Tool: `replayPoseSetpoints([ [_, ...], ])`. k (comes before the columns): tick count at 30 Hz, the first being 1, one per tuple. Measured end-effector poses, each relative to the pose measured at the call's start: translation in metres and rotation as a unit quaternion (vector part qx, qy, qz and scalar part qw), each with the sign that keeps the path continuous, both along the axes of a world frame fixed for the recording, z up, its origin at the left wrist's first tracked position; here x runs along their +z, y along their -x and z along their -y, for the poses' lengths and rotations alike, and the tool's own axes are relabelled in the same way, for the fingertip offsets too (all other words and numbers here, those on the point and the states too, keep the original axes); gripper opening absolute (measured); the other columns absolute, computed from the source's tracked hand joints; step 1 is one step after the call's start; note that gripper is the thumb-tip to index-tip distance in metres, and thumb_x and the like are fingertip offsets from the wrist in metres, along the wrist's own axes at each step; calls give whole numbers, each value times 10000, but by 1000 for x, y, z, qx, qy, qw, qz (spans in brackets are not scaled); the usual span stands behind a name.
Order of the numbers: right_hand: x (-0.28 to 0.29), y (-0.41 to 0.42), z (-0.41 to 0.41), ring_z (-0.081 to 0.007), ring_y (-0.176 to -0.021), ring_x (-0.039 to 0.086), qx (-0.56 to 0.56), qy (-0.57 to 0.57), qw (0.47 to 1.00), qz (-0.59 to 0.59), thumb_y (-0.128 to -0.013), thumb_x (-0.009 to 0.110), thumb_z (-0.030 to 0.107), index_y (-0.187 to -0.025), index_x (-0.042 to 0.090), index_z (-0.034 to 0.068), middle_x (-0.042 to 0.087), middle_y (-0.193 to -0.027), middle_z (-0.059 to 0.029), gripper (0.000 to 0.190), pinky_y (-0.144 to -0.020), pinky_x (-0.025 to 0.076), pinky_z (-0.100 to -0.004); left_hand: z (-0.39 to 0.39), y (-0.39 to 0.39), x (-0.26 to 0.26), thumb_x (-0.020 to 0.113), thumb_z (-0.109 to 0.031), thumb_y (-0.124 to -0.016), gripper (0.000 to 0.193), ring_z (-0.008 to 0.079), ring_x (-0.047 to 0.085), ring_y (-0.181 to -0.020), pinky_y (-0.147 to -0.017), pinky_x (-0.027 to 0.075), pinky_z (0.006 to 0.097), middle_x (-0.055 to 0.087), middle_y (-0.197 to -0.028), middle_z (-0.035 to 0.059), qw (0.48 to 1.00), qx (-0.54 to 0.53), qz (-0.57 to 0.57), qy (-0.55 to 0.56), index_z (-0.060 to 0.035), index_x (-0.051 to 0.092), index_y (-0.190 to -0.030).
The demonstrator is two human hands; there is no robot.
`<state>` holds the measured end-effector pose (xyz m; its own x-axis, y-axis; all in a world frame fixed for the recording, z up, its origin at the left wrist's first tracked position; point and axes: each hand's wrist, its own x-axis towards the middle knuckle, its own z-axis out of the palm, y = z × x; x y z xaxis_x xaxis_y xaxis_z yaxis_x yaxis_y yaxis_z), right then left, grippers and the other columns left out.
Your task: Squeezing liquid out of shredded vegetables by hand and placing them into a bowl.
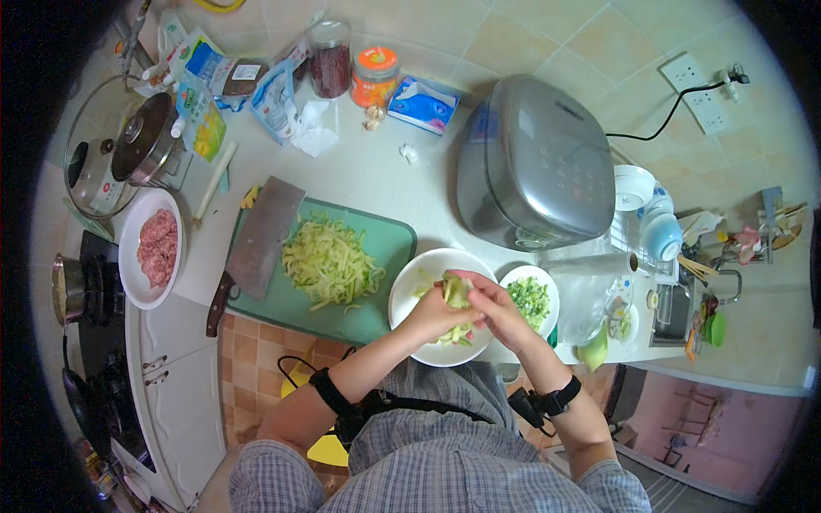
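Note:
Over a white bowl (410, 308), my left hand (439, 317) and my right hand (494, 308) are closed together around a clump of pale green vegetable shreds (457, 292). Some shreds show below my hands, inside the bowl. To the left, a larger heap of the same shreds (330, 260) lies on a green cutting board (378, 234). A cleaver (266, 237) rests across the board's left end, its wooden handle over the counter edge. Just right of my hands sits a small white bowl of chopped green onion (529, 301).
A grey rice cooker (539, 160) stands behind the bowls. Ground meat (157, 250) fills a white dish at the left, near a lidded pot (144, 138) and black stove (102, 359). A roll of plastic film (590, 264), a pale green gourd (593, 351) and a sink (673, 320) are at the right.

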<state>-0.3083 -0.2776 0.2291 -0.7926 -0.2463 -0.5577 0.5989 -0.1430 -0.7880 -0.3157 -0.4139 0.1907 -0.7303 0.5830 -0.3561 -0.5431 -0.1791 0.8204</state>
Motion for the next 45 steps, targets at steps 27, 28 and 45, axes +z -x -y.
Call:
replayPoseSetpoints([
  [27,10,15,27,-68,-464,293,-53,12,993,-102,-865,451,259,-806,462,37,349,-548,14,230,-434,292,-206,9,20,2,651,-113,-703,243,139,583,-713,-578,455,207,593,-785,71,948,-230,173,-133,-9,534,-889],
  [28,9,16,26,-68,-464,293,-51,11,994,-101,-865,451,259,-806,462,37,349,-548,14,230,-434,292,-206,10,21,6,654,-129,-703,217,128,573,-676,-558,442,199,590,-759,71,948,-242,169,-122,-12,545,-851],
  [45,20,23,32,-82,-337,169,-113,58,991,53,-838,410,258,-476,239,134,223,-404,22,418,-321,152,-240,4,12,5,648,-160,-687,337,56,354,-377,-351,236,208,386,-460,-25,964,-259,47,-22,-107,361,-518],
])
